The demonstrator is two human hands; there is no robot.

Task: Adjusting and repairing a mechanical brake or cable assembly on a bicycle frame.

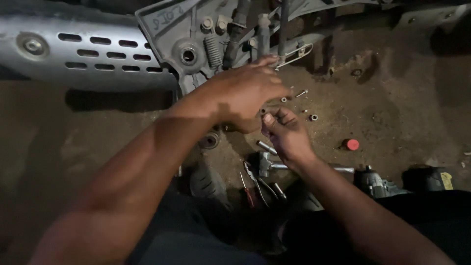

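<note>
Left hand [243,93]: reached forward across the frame, fingers spread and laid against the metal bracket [176,34] near a thin wire clip [294,53]. Grip released; nothing is seen to be enclosed by it.

Right hand [287,135]: held just below and beside the left hand, fingers curled inward. A small part appears to be pinched at the fingertips, but what it is cannot be told; whether the grip is clenched on anything cannot be told.

Bracket: grey cast metal, fitted with a round bush, two nuts [213,23] at the top and a coil spring [212,51] just beside them. A dark rod [283,24] is stood upright behind the fingers of the left hand.

Muffler [73,49]: silver, with rows of slots, laid across the upper left, touching the bracket.

Floor [392,98]: brown, dirty, in dim light.

Loose items on the floor:
- Bolt [301,92] and small nuts [313,117], just right of the hands.
- Red cap [351,144], well right of the right hand.
- Socket [266,147] and wrench [267,164], beneath the right wrist.
- Pliers [257,184] and a red-handled screwdriver [247,191], side by side, near the knees.
- Round washer-like part [211,141], under the left forearm.
- Dark power tool [378,185], at the lower right, partly hidden.
</note>
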